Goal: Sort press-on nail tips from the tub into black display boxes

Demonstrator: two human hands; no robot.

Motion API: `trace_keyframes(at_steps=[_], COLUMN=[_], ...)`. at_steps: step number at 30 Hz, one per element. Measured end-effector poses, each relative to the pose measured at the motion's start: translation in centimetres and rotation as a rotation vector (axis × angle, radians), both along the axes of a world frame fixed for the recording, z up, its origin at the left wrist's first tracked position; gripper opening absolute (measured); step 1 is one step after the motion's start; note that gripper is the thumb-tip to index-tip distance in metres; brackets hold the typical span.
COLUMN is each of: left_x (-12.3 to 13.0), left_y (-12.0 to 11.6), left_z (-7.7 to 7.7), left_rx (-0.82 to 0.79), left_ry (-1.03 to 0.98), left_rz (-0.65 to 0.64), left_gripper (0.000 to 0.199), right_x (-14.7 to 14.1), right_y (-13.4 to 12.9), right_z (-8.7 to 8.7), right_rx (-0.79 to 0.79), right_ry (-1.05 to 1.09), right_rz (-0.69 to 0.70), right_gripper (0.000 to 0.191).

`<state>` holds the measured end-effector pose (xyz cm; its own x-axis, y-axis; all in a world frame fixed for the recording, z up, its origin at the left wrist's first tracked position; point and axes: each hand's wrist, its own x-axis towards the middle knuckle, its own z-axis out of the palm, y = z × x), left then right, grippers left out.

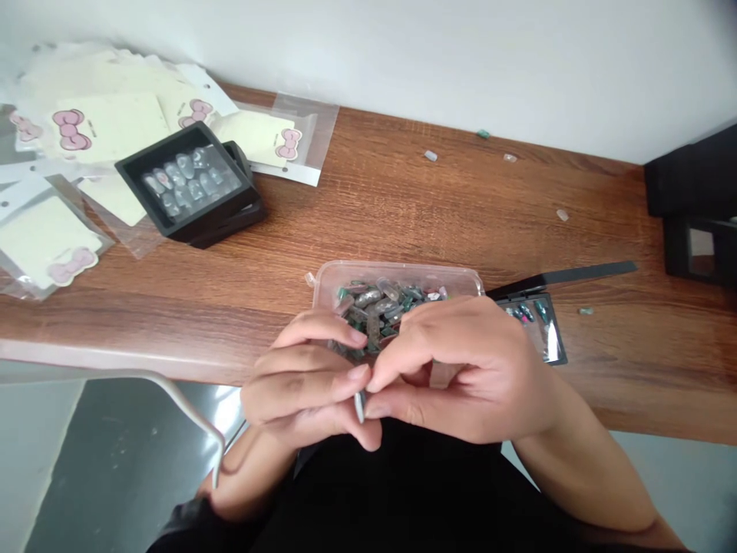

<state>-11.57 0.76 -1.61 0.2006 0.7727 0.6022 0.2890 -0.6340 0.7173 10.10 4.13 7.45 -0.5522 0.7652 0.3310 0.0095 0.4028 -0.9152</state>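
Note:
A slender greyish press-on nail (360,405), seen nearly edge-on, is between my hands just in front of the plastic tub. My left hand (308,384) pinches it between thumb and fingers. From the right, my right hand (461,369) closes thumb and forefinger at the same nail; the fingertips partly hide the contact. Behind both hands stands a clear plastic tub (403,267) full of loose press-on nails (383,306) in green, silver and clear tones. Beside my right hand lies an opened black case (553,338) with dark green nails inside, partly covered by the hand.
Stacked black boxes (199,223) hold clear nails at the left, beside bagged cream cards (123,119) with pink bows. Several loose nails, one of them pale (431,156), dot the wooden table (374,207). More black boxes (691,184) stand far right. A white cable (184,415) hangs at the front left.

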Motion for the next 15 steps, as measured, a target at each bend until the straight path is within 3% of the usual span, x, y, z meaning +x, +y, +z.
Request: trace_keyframes(at_steps=[3, 11, 15], left_x=[0.5, 1.1, 1.0], left_y=[0.6, 1.0, 0.6], left_z=[0.9, 1.6, 1.2], left_rx=[0.133, 0.108, 0.086], left_ry=[-0.103, -0.124, -0.113], left_rz=[-0.049, -0.107, -0.069], left_gripper=[0.050, 0.050, 0.050], right_x=[-0.1, 0.0, 0.1], right_y=[0.0, 0.3, 0.2], right_z=[-0.1, -0.4, -0.1], right_rx=[0.035, 0.169, 0.111], right_ry=[0.039, 0.004, -0.025], right_rz=[0.000, -0.023, -0.034], right_gripper=[0.003, 0.003, 0.003])
